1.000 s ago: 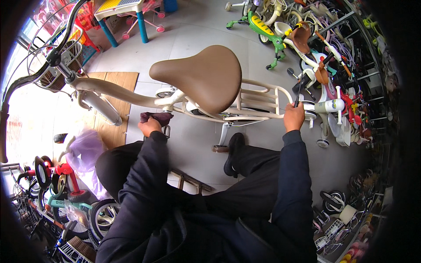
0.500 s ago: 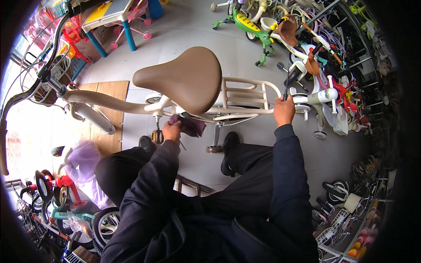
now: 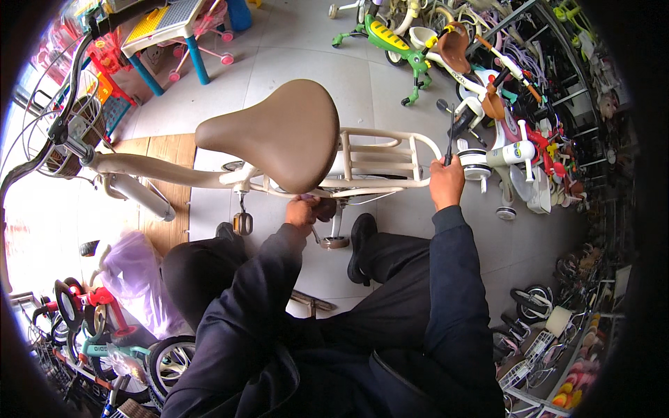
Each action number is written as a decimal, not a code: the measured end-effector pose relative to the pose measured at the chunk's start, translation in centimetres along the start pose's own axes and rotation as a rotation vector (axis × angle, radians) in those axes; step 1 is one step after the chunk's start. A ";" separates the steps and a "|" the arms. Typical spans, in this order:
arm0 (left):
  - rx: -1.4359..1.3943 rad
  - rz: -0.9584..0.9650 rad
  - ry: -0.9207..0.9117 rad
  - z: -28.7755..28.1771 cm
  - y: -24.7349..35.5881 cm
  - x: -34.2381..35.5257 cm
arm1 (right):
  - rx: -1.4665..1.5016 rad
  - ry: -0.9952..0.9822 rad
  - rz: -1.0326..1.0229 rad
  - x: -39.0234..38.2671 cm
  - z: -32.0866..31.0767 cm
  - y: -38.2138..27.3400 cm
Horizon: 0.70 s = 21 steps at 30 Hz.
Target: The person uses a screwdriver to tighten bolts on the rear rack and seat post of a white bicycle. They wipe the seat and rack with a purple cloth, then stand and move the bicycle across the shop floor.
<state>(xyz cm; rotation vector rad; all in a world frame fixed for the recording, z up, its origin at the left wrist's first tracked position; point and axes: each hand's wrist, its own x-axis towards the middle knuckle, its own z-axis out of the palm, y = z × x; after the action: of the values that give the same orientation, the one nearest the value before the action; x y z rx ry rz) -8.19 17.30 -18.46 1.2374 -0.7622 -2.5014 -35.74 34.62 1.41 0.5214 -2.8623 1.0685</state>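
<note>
A cream bicycle stands crosswise in front of me, with a brown saddle (image 3: 279, 136) and a cream rear rack (image 3: 382, 159). My left hand (image 3: 302, 211) is closed at the frame just below the saddle. A dark purple cloth (image 3: 325, 209) is bunched in its fingers, partly hidden by the hand and the frame. My right hand (image 3: 447, 184) is closed beside the rack's rear end, seemingly touching it. From its fist a slim dark rod-like tool (image 3: 450, 136) points up and away. Two brown pedals show, one pedal (image 3: 242, 223) left of my left hand, another pedal (image 3: 334, 242) below it.
Children's ride-on toys, including a green and yellow one (image 3: 390, 42), crowd the far right beside a rack. A toy table (image 3: 164, 31) stands far left. Small bikes and a lilac plastic bag (image 3: 136, 275) lie near left. A wooden board (image 3: 164, 202) lies under the bike's front.
My left hand has moved right with the cloth, from near the left pedal to the frame below the saddle. My right hand stays at the rack's end. The view has shifted slightly.
</note>
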 end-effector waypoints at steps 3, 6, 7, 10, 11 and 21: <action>-0.091 0.068 0.057 -1.1 1.9 -0.1 | -0.004 0.004 -0.011 0.0 -0.1 -0.1; -0.174 0.074 -0.004 -1.7 2.8 -1.2 | -0.023 0.007 -0.028 -0.2 0.0 -0.3; -0.141 0.073 0.006 -1.6 2.9 -1.6 | -0.053 0.022 -0.067 -0.2 0.0 -0.4; -0.062 0.071 0.033 -1.1 3.2 -3.1 | -0.066 0.029 -0.040 -0.2 0.0 -0.6; -0.049 0.074 0.040 -0.9 3.4 -3.7 | -0.090 0.031 -0.054 -0.2 0.0 -0.7; -0.047 0.234 -0.168 2.3 4.9 -8.6 | -0.092 -0.011 -0.002 -0.1 0.1 -1.0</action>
<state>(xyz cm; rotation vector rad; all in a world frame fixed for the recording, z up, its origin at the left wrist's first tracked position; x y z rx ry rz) -4.84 17.75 -8.85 0.8754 -0.8292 -2.4348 -35.36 33.85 1.91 0.5259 -2.9028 0.9306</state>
